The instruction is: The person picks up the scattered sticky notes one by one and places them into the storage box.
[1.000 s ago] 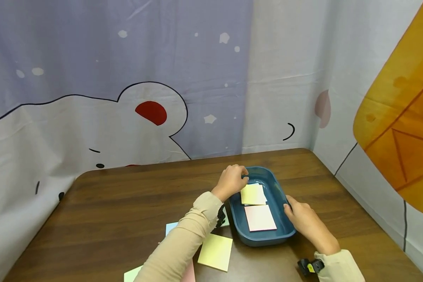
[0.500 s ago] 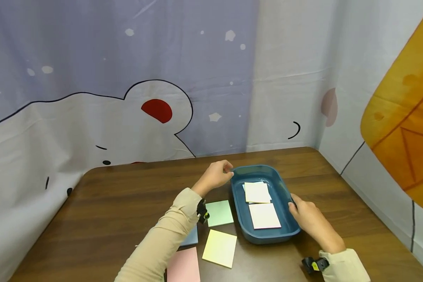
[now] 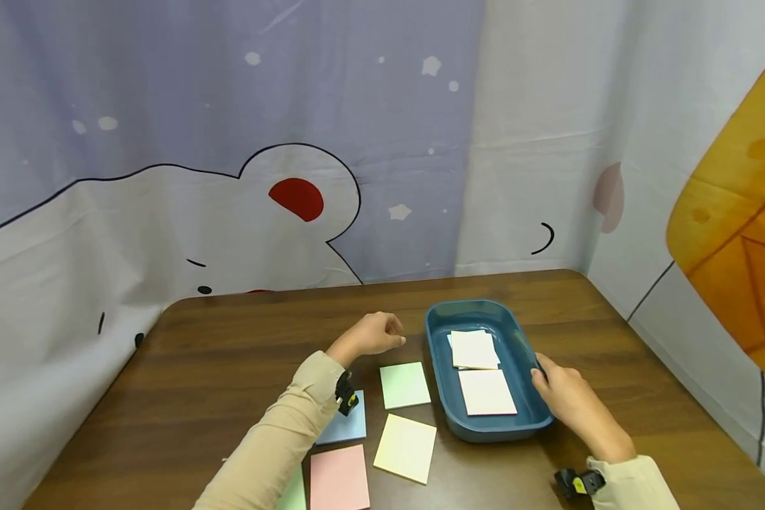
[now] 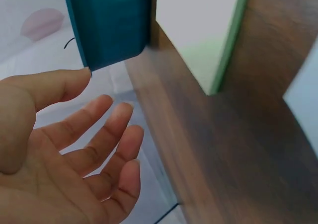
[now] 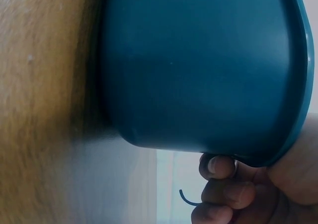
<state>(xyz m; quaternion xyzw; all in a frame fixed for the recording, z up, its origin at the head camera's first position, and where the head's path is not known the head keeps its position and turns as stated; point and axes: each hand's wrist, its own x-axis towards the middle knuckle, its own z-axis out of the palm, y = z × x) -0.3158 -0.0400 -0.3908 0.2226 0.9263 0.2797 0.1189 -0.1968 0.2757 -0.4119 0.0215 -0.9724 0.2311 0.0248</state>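
Left hand: the left hand (image 3: 371, 334) hovers above the table (image 3: 229, 368), centre of the head frame, between the tray and the loose notes. The left wrist view shows its fingers (image 4: 99, 134) relaxed and loosely spread, palm bare, holding nothing.
Right hand: the right hand (image 3: 564, 397) rests against the right wall of the blue tray (image 3: 524, 418), lower right of the head frame. In the right wrist view the fingers (image 5: 218, 167) curl under the rim, gripping it; judged to steady the tray so it does not slide.
Blue tray: right of centre on the table, flat on its base, long axis running away from the camera.
Tray contents: a white note (image 3: 474, 348) in the far half, lying on another sheet whose edge just shows; a pale pink note (image 3: 487, 392) in the near half, just beside it. Both lie flat on the tray floor.
Loose notes: a green note (image 3: 404, 385) just left of the tray; a yellow note (image 3: 406, 448) nearer the camera; a blue note (image 3: 347, 425) partly under the left sleeve; a pink note (image 3: 339, 478) at the lower edge. All lie flat and separate, so each can be picked singly.
Nearest to left hand: the green note, below the fingers, not touched.
Backdrop: printed cloth (image 3: 293, 142) hangs behind and right of the table.
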